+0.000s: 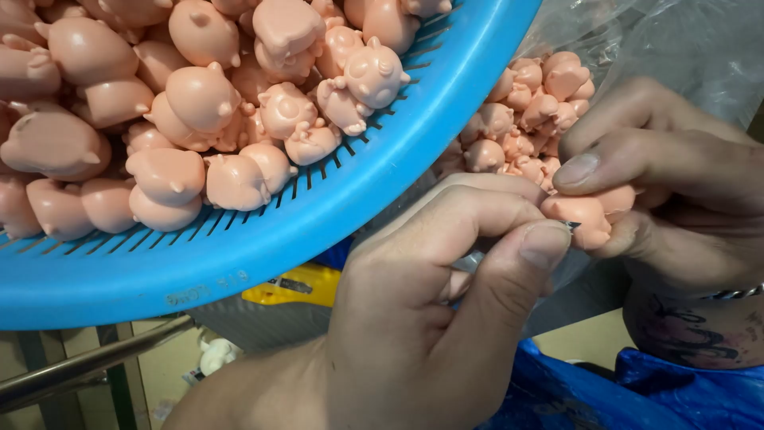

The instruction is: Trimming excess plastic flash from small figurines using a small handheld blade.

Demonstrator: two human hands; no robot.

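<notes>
Head view looks down at two hands close together. The right hand [676,191] pinches a small pink toy figure [585,216] between thumb and fingers, just in front of a clear bag [637,32] full of more pink figures [525,111]. The left hand [446,295] is curled tight around a thin metal tool [477,259], and its tiny tip touches the toy right beside the left thumb. The sharp tip sits very near both thumbs, so I think a slip could poke a finger or scratch the soft toy. A hard push could also make the little toy pop out and drop to the floor below. The big blue basket [334,215] of pink figures hangs tilted just beside the left hand, so a bump could spill some.
</notes>
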